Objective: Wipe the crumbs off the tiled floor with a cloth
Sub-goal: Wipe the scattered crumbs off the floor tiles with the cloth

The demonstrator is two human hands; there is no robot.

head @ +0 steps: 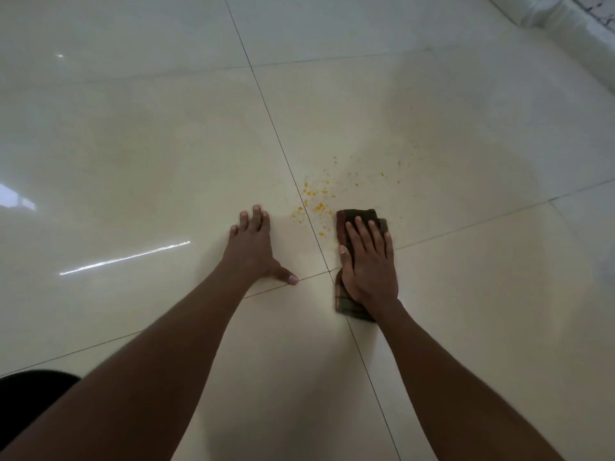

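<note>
The right hand (pixel 367 261) lay flat on a dark folded cloth (pixel 356 217), fingers straight, pressing it to the tiled floor (pixel 166 154) rather than grasping it; the left hand (pixel 254 247) rested flat on the tile, its grip released, thumb spread toward a grout line; yellow crumbs (pixel 316 202) lay scattered just beyond and left of the cloth (some across the grout line); a white bundle (pixel 552 15) sat far right.

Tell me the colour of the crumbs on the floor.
The crumbs are yellow-orange, seen in the head view.
</note>
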